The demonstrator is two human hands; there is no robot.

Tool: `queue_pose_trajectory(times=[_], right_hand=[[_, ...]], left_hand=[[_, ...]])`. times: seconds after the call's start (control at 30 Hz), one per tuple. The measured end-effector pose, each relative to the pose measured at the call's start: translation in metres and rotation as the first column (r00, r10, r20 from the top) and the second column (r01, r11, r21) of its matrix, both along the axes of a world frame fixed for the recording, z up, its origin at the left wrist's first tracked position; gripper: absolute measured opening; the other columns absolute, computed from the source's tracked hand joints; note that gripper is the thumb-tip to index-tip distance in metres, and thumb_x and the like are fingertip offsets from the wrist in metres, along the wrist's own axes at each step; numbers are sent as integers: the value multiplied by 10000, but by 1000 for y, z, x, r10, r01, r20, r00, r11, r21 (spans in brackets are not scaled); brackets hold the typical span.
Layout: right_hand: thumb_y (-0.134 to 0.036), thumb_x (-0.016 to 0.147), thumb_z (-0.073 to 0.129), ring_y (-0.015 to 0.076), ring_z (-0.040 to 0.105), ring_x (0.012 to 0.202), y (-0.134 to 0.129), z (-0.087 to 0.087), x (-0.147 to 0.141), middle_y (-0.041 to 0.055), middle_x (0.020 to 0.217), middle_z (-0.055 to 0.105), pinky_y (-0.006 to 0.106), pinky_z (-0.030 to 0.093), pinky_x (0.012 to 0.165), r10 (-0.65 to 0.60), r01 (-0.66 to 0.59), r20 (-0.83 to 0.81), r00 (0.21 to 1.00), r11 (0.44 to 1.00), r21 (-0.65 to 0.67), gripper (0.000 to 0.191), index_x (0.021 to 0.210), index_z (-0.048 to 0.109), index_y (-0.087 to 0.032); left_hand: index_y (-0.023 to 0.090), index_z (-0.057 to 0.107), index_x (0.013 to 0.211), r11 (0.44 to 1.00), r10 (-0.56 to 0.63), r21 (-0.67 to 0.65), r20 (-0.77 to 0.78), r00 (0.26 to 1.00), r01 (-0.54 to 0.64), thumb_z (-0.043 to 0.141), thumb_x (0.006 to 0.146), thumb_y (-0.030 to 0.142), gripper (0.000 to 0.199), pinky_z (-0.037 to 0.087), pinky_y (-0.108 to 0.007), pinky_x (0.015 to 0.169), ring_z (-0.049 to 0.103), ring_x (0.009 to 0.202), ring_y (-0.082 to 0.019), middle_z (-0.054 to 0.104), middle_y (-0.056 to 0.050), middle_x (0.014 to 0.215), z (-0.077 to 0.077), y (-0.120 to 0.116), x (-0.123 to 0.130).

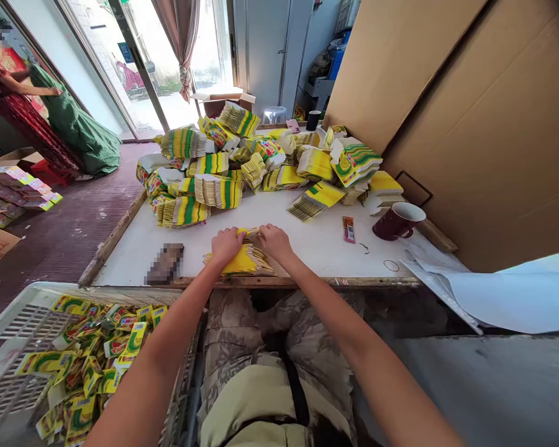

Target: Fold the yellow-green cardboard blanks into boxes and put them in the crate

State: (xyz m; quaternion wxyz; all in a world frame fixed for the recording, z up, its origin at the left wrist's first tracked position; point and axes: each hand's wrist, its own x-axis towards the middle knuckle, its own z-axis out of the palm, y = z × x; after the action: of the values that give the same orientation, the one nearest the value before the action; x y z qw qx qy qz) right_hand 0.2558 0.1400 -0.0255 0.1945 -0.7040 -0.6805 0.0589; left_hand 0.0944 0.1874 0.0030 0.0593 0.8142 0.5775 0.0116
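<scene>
At the table's front edge, my left hand (227,246) is closed on the left side of a small yellow carton (248,232). My right hand (276,241) pinches the same carton at its right end, with fingertips close to the left ones. Part of the carton is hidden by my fingers. Directly under both hands lies a fanned stack of flat yellow cartons (242,262). Farther back on the white table (270,214) are heaped bundles of flattened yellow, green and white cartons (218,190).
A white plastic crate (9,320) of formed cartons (81,372) stands at lower left. The table holds a blurred flat object (165,264), a small packet (348,229) and a maroon mug (398,221). Tall cardboard (428,124) stands right; a person (23,105) holds green cloth at left.
</scene>
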Motion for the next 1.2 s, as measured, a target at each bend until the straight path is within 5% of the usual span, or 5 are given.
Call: queue_pose_trajectory(times=[0.33,0.47,0.77,0.93,1.2], right_hand=[[-250,953,466,269,666,972,27,-1,-23,187,1015,706,336,458,818,-231,214,-114,966,967,-140,264,997,677,-97],[-313,978,502,207,671,916,33,-4,-30,112,982,709,351,516,819,-262,215,-213,941,951,-222,264,969,681,-119],[-401,935,602,169,668,853,35,-8,-43,43,1020,688,334,565,743,-199,99,-389,899,960,-263,295,1047,658,-134],[-396,928,579,181,682,800,30,-1,-27,60,841,736,294,515,699,-188,90,-331,925,952,-291,296,850,725,-151],[-364,950,570,176,646,921,19,6,4,49,982,701,366,494,867,22,-78,-209,978,962,-263,228,924,676,-163]], left_hand=[[201,584,1147,1000,-13,-6,1,1000,13,306,995,458,408,460,-401,875,568,1131,-297,646,-106,1241,-1,3,0],[205,586,1140,1000,-12,-20,9,1000,12,295,999,435,397,458,-396,881,569,1135,-286,642,-105,1245,-1,4,1],[215,597,1128,1000,-22,-22,32,999,22,317,989,417,372,457,-383,888,579,1134,-275,649,-98,1235,2,3,0],[244,636,1083,999,0,-38,59,998,2,258,997,428,430,468,-377,874,586,1129,-269,676,-76,1194,4,4,0],[259,643,1151,993,59,-101,63,996,-53,279,972,491,468,485,-380,827,614,1111,-292,690,-88,1195,7,11,2]])
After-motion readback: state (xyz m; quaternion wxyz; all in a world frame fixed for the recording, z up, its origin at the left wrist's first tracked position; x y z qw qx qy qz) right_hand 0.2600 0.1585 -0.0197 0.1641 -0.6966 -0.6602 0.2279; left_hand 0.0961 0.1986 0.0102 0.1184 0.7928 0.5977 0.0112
